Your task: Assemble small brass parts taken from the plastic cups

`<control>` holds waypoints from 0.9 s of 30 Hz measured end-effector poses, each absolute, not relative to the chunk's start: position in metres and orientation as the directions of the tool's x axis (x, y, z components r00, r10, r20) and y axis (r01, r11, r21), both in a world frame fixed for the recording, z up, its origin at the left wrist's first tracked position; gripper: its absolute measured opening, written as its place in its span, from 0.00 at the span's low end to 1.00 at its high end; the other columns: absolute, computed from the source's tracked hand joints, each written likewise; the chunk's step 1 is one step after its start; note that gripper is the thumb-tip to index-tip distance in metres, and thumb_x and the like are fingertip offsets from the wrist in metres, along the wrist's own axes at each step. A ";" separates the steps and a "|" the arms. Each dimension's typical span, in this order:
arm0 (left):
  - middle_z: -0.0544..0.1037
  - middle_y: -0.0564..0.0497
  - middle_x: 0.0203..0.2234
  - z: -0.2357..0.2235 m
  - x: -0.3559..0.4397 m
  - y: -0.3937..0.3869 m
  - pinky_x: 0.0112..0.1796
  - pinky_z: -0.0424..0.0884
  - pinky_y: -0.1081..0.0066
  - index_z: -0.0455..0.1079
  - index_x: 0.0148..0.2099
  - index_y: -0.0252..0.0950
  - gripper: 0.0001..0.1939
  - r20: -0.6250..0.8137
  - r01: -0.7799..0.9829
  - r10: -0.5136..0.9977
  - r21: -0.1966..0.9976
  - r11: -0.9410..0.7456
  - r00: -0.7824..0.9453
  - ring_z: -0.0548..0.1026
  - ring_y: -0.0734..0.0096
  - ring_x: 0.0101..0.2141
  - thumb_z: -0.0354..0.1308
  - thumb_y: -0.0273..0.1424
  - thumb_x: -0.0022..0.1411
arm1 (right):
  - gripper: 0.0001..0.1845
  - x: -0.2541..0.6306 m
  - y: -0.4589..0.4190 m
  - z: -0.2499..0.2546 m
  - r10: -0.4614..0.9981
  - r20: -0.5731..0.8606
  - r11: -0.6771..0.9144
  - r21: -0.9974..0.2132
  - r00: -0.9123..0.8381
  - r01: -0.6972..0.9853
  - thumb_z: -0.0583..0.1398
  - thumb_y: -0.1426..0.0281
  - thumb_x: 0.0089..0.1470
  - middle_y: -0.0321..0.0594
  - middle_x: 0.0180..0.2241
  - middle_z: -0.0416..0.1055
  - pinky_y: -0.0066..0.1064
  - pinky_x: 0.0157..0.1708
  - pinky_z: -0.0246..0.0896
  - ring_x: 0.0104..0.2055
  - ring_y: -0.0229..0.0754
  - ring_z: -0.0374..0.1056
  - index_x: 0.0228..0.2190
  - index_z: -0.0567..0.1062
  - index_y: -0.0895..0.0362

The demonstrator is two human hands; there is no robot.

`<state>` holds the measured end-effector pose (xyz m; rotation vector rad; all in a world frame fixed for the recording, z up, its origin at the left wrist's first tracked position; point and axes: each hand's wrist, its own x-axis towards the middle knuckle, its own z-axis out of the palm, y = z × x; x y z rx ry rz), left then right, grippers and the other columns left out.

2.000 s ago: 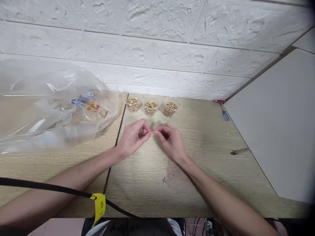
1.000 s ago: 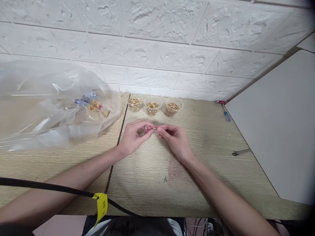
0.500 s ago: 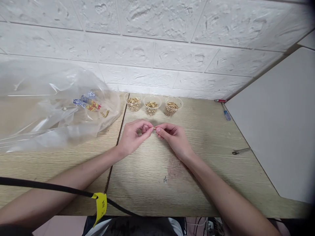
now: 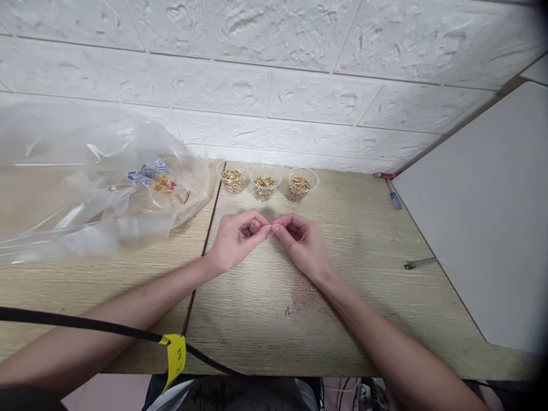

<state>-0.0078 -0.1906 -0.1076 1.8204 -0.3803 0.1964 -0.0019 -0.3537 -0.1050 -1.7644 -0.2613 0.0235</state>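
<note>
My left hand (image 4: pixel 235 238) and my right hand (image 4: pixel 303 242) meet fingertip to fingertip over the middle of the table. Between their pinched thumbs and forefingers is a small brass pin (image 4: pixel 270 226), mostly covered by the fingers. Just beyond the hands stand three clear plastic cups holding many small brass pieces: a left cup (image 4: pixel 233 184), a middle cup (image 4: pixel 264 186) and a right cup (image 4: pixel 300 187). I cannot make out whether the pin is one piece or two joined.
A large clear plastic bag (image 4: pixel 85 228) lies at left, with several brass pins (image 4: pixel 183 198) at its right end. A small metal piece (image 4: pixel 287 312) lies near the front. A screwdriver (image 4: pixel 394 200) rests by a white panel (image 4: pixel 479 217). A black cable (image 4: pixel 85 322) crosses the lower left.
My fingertips have come closer together, so less of the brass pin shows between them. The left hand has shifted slightly right. The cups and bag stay put.
</note>
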 end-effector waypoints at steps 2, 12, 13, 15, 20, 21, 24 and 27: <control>0.72 0.54 0.18 -0.107 -0.007 -0.193 0.20 0.61 0.79 0.70 0.30 0.33 0.08 0.246 -0.270 -0.156 0.950 -0.157 0.957 0.67 0.80 0.19 0.61 0.33 0.58 | 0.09 -0.004 -0.354 -0.104 0.172 0.210 -0.263 -0.932 0.962 0.250 0.61 0.64 0.54 0.40 0.27 0.74 0.31 0.30 0.63 0.28 0.39 0.68 0.28 0.75 0.58; 0.71 0.55 0.19 -0.107 -0.005 -0.182 0.23 0.63 0.78 0.70 0.34 0.34 0.07 0.341 -0.427 -0.291 0.844 -0.323 0.894 0.67 0.79 0.20 0.56 0.32 0.63 | 0.09 -0.005 -0.358 -0.100 0.316 0.392 -0.484 -0.717 0.864 0.502 0.55 0.68 0.60 0.38 0.26 0.71 0.30 0.29 0.58 0.27 0.38 0.65 0.29 0.70 0.57; 0.71 0.55 0.20 -0.108 -0.005 -0.180 0.24 0.63 0.78 0.70 0.34 0.34 0.07 0.407 -0.508 -0.316 0.767 -0.392 0.857 0.66 0.80 0.21 0.56 0.31 0.63 | 0.09 -0.004 -0.358 -0.099 0.342 0.354 -0.490 -0.723 0.870 0.487 0.54 0.67 0.60 0.37 0.26 0.70 0.29 0.29 0.57 0.26 0.38 0.64 0.29 0.69 0.57; 0.70 0.55 0.21 -0.110 -0.002 -0.177 0.26 0.62 0.78 0.69 0.35 0.34 0.06 0.506 -0.627 -0.371 0.610 -0.484 0.779 0.66 0.80 0.22 0.54 0.30 0.64 | 0.11 -0.002 -0.358 -0.097 0.406 0.269 -0.489 -0.743 0.873 0.456 0.52 0.67 0.61 0.34 0.23 0.66 0.29 0.28 0.54 0.24 0.36 0.61 0.28 0.67 0.56; 0.71 0.55 0.23 -0.109 -0.001 -0.175 0.28 0.62 0.78 0.66 0.35 0.34 0.07 0.512 -0.702 -0.481 0.550 -0.453 0.712 0.67 0.79 0.24 0.50 0.28 0.67 | 0.16 0.001 -0.361 -0.090 0.497 0.094 -0.343 -0.892 0.863 0.294 0.52 0.65 0.59 0.30 0.18 0.56 0.26 0.23 0.47 0.21 0.33 0.51 0.22 0.64 0.56; 0.70 0.55 0.22 -0.108 -0.002 -0.176 0.26 0.61 0.78 0.66 0.34 0.34 0.08 0.479 -0.683 -0.494 0.591 -0.429 0.726 0.66 0.80 0.22 0.49 0.28 0.67 | 0.16 0.001 -0.361 -0.090 0.505 0.064 -0.290 -0.927 0.861 0.239 0.53 0.64 0.59 0.30 0.18 0.55 0.26 0.22 0.46 0.20 0.32 0.50 0.21 0.64 0.56; 0.65 0.58 0.17 -0.103 -0.006 -0.179 0.22 0.56 0.79 0.64 0.31 0.34 0.12 0.322 -0.527 -0.499 0.773 -0.353 0.805 0.60 0.82 0.18 0.48 0.31 0.68 | 0.17 0.001 -0.360 -0.094 0.497 0.039 -0.152 -0.980 0.867 0.131 0.55 0.61 0.57 0.28 0.16 0.53 0.26 0.20 0.43 0.19 0.31 0.46 0.20 0.64 0.57; 0.62 0.58 0.15 -0.099 -0.006 -0.182 0.21 0.55 0.78 0.61 0.28 0.33 0.15 0.178 -0.337 -0.493 0.906 -0.256 0.852 0.58 0.82 0.18 0.47 0.32 0.67 | 0.17 0.002 -0.358 -0.098 0.456 0.087 -0.113 -0.982 0.886 0.154 0.57 0.62 0.54 0.28 0.15 0.51 0.27 0.20 0.41 0.19 0.30 0.44 0.19 0.64 0.57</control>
